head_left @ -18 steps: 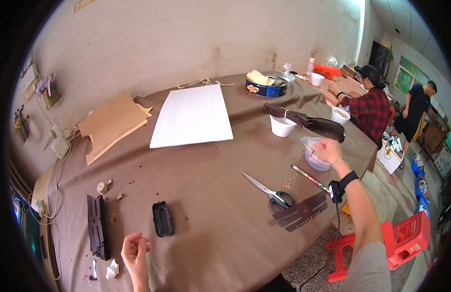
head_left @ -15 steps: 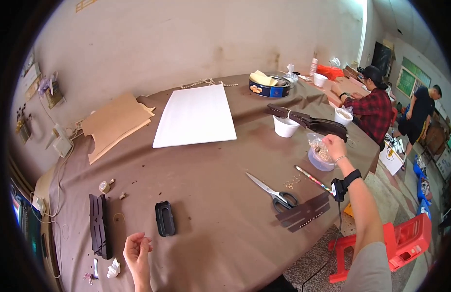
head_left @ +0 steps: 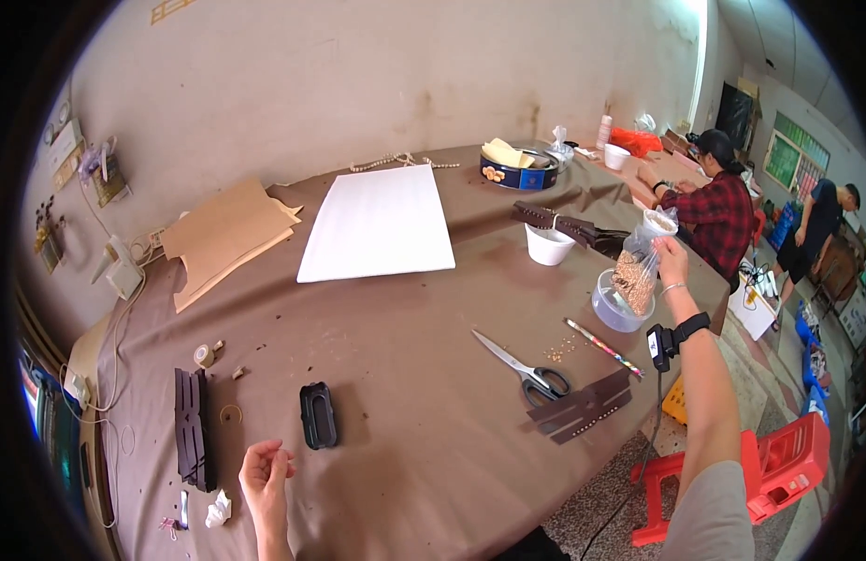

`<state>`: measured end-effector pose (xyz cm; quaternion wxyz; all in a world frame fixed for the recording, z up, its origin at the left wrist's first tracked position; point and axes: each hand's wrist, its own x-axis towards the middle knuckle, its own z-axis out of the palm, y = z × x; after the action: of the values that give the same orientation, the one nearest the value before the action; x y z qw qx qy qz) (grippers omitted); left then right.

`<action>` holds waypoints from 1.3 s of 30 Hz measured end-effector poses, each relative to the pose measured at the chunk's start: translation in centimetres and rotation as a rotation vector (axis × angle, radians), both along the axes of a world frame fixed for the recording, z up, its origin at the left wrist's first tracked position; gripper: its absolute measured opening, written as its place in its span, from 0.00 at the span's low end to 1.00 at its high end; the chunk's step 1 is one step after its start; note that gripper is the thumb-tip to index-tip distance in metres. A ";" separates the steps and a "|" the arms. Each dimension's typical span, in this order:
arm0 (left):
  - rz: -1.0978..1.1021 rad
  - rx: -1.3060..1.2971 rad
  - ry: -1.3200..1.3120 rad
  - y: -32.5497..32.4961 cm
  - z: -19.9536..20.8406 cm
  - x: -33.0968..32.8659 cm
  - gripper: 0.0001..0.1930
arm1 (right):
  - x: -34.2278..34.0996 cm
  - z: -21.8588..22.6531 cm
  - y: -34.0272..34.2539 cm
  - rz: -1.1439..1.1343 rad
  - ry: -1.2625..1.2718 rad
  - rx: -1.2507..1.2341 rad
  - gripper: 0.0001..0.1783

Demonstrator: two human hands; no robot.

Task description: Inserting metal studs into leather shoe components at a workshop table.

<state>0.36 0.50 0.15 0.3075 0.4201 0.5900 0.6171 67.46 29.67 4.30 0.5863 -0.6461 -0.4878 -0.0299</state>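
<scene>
Gripped at its top by my right hand [head_left: 672, 262] is a clear plastic bag [head_left: 633, 279] of small tan beads. It hangs over a round clear plastic tub [head_left: 622, 314], its lower end inside or against the rim. My left hand [head_left: 267, 472] is held over the near left of the table, fingers curled in toward the thumb; anything between them is too small to make out. Just beyond it sits an open black case [head_left: 319, 416]. Left of my right forearm lie a patterned stick [head_left: 603, 346], a few loose beads [head_left: 558, 354], scissors [head_left: 526, 367] and a dark slotted strip studded with beads [head_left: 583, 408].
A white bowl [head_left: 549, 247] stands beyond the tub, with dark strips [head_left: 564, 224] across it. White board [head_left: 381, 226] and brown cardboard [head_left: 229, 238] lie farther back. A black slotted stack [head_left: 192, 430] is at left, a red stool [head_left: 779, 472] at right. A co-worker [head_left: 709, 206] sits at the far right.
My right hand has risen from the tub, lifting the bag of beads upright. My left hand has barely moved. The standing person at the far right has shifted.
</scene>
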 end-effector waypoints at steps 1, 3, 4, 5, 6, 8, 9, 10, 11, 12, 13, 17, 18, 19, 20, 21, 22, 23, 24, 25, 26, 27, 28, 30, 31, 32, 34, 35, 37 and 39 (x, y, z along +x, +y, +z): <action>0.012 -0.009 -0.003 -0.3 0.1 -0.1 0.06 | -1.4 1.0 -0.5 0.028 0.001 -0.042 0.11; 0.020 -0.011 -0.014 -0.6 0.2 -0.2 0.06 | -3.4 3.4 -1.7 0.052 -0.006 -0.077 0.11; 0.001 -0.010 -0.025 -0.6 0.2 -0.2 0.06 | -3.9 4.5 -2.2 0.148 0.008 -0.066 0.11; -0.017 -0.009 -0.037 -0.6 0.2 -0.2 0.06 | -4.5 5.5 -2.8 0.245 0.021 -0.056 0.11; -0.012 -0.004 -0.041 -0.7 0.2 -0.1 0.06 | -5.8 6.5 -3.5 0.249 0.016 -0.052 0.11; -0.052 -0.016 -0.060 -1.1 0.6 -0.1 0.06 | -9.3 8.7 -5.1 0.404 0.099 -0.088 0.10; -0.050 -0.005 -0.071 -1.0 0.6 0.1 0.06 | -10.6 10.1 -6.4 0.406 0.086 -0.081 0.10; -0.080 0.005 -0.080 -0.9 0.5 0.1 0.06 | -12.3 11.3 -7.4 0.492 0.131 -0.120 0.09; -0.109 0.014 -0.089 -0.8 0.4 0.1 0.06 | -14.0 12.3 -8.5 0.579 0.173 -0.164 0.09; -0.138 0.026 -0.095 -0.8 0.4 0.1 0.07 | -15.9 13.0 -9.6 0.636 0.194 -0.192 0.10; -0.101 0.021 -0.097 -0.9 0.5 -0.1 0.07 | -18.4 13.2 -10.1 0.672 0.191 -0.204 0.10; -0.222 0.092 0.006 -1.3 0.0 -0.8 0.10 | -26.9 13.8 -13.4 0.961 0.318 -0.329 0.09; -0.260 0.075 -0.015 -1.2 0.4 -0.7 0.12 | -28.9 13.1 -13.9 1.055 0.346 -0.330 0.10; -0.298 0.057 -0.036 -1.4 0.8 -0.5 0.14 | -30.8 12.5 -14.7 1.149 0.377 -0.334 0.11; -0.338 0.044 -0.061 -1.5 0.9 -0.6 0.17 | -32.8 12.0 -15.6 1.207 0.375 -0.365 0.11; -0.376 0.030 -0.085 -1.4 0.9 -0.7 0.20 | -34.8 11.4 -16.2 1.267 0.376 -0.397 0.12; -0.398 0.091 -0.077 -1.5 1.0 -0.7 0.22 | -36.8 10.8 -17.0 1.349 0.406 -0.407 0.13; -0.420 0.151 -0.065 -1.7 1.1 -0.7 0.24 | -38.7 10.2 -17.7 1.420 0.395 -0.427 0.13; -0.397 0.149 -0.071 -1.3 0.9 -0.4 0.24 | -40.0 9.4 -18.2 1.461 0.386 -0.464 0.13; -0.418 0.277 -0.119 -1.4 1.0 -0.4 0.25 | -41.7 8.6 -18.6 1.517 0.383 -0.502 0.13; -0.439 0.406 -0.162 -1.6 1.0 -0.4 0.26 | -43.4 8.0 -19.3 1.569 0.366 -0.553 0.13; -0.415 0.402 -0.159 -1.7 0.9 -0.4 0.26 | -44.9 7.4 -19.9 1.610 0.347 -0.602 0.13; -0.450 0.378 -0.270 -1.7 0.7 -0.4 0.25 | -46.3 6.4 -20.2 1.656 0.334 -0.642 0.13; -0.479 0.255 -0.432 -1.8 1.0 -0.5 0.18 | -48.4 5.1 -20.7 1.696 0.274 -0.698 0.13; -0.472 0.250 -0.433 -1.6 0.6 -0.6 0.18 | -49.0 4.4 -20.5 1.721 0.251 -0.737 0.13; -0.412 0.253 -0.543 -1.2 -0.2 -0.7 0.14 | -49.4 4.0 -20.1 1.723 0.255 -0.742 0.13; -0.289 0.259 -0.720 -1.0 0.0 -0.4 0.07 | -50.0 3.1 -19.1 1.709 0.347 -0.838 0.14; -0.285 0.250 -0.722 -1.1 0.0 -0.4 0.07 | -50.0 2.9 -18.7 1.709 0.355 -0.847 0.14; -0.230 0.247 -0.713 -0.7 0.0 -0.3 0.07 | -49.7 2.9 -17.6 1.607 0.538 -0.886 0.16; -0.212 0.221 -0.720 -0.7 0.1 -0.3 0.07 | -49.3 2.6 -17.0 1.591 0.576 -0.844 0.18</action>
<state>0.06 -0.19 0.29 0.5098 0.2662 0.3276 0.7496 18.18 12.68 6.90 0.2503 -0.2649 -0.5922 0.7186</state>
